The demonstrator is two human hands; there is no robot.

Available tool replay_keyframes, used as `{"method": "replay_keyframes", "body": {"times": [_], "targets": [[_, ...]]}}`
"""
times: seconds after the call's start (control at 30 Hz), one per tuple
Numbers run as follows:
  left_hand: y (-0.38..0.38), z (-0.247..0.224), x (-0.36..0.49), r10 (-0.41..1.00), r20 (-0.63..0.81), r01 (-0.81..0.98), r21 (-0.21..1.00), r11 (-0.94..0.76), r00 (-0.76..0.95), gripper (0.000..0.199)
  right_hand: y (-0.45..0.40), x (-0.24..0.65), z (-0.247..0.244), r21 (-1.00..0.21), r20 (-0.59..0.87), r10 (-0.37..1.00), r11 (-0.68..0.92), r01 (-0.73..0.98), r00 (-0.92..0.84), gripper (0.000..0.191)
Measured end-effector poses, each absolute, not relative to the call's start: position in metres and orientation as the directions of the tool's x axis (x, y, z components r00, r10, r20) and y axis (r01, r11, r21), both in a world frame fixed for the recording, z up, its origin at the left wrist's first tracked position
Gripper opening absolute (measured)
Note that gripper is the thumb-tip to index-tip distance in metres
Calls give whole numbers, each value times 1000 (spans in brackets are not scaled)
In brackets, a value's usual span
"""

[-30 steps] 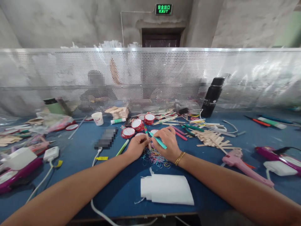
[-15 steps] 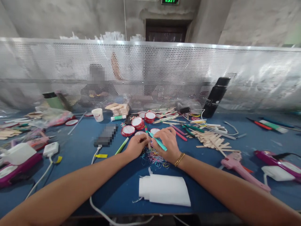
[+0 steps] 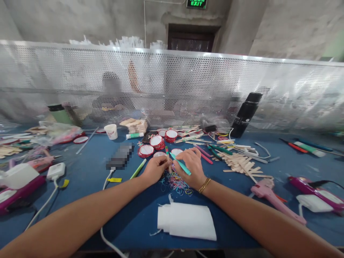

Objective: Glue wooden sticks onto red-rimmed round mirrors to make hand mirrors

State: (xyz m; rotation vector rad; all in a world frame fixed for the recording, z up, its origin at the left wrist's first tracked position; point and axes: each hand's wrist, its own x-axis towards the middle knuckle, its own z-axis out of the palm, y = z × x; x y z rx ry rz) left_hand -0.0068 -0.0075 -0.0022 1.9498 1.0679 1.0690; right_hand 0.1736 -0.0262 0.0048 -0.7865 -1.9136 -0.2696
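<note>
**Striped stick (image 3: 167, 154) and teal marker (image 3: 183, 166) held close together above loose coloured bands (image 3: 178, 184)**

The striped stick stands nearly upright at the middle of the counter (image 3: 134, 218), its upper end showing red and green and its lower part bare wood. The left hand (image 3: 154, 171) has its fingers pinched shut on it. The right hand (image 3: 191, 166) has its fingers curled closed around the teal marker, which slants with its upper end towards the stick; whether the two touch cannot be told. A gold bracelet (image 3: 204, 185) circles the right wrist.

The bands lie in a tangle below and between the hands. Just beyond the hands sit red-edged round discs (image 3: 157, 142), some of them stacked. Left of the left hand lie a green pen (image 3: 138, 169) and a dark, blurred-out device (image 3: 120, 157) with a white cable (image 3: 107, 180). Nearer the person is a folded white cloth (image 3: 188, 220).

Right of the right hand are pink pens (image 3: 206, 157), a spread of plain wooden sticks (image 3: 243, 163) and, farther out, a pink glue gun (image 3: 276, 199). A paper cup (image 3: 111, 132) and a tilted black bottle (image 3: 245, 116) stand towards the back, before a perforated metal screen (image 3: 188, 79). Another person (image 3: 113, 102) shows dimly through it. A green exit sign (image 3: 196, 4) glows on the wall above.
</note>
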Motion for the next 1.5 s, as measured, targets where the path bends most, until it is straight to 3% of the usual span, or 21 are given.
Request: {"method": "replay_keyframes", "body": {"times": [0.53, 0.77, 0.9, 1.2, 1.5], "targets": [[-5, -6, -8, 871, 331, 310, 839, -447, 363, 33, -26, 170, 6, -137, 858, 405, 774, 618, -317, 3], [-9, 0, -8, 883, 318, 332, 838, -432, 346, 34, -27, 173, 8, -189, 878, 419, 749, 635, -233, 5], [-9, -2, -8, 879, 323, 313, 845, -434, 350, 34, -29, 170, 9, -167, 866, 410, 778, 606, -287, 5], [-9, -3, -10, 900, 259, 306, 876, -372, 351, 37, -28, 173, 9, -176, 870, 420, 754, 633, -259, 6], [-6, -5, -10, 876, 325, 311, 843, -440, 357, 34, -28, 168, 9, -137, 854, 414, 762, 633, -314, 7]]}}
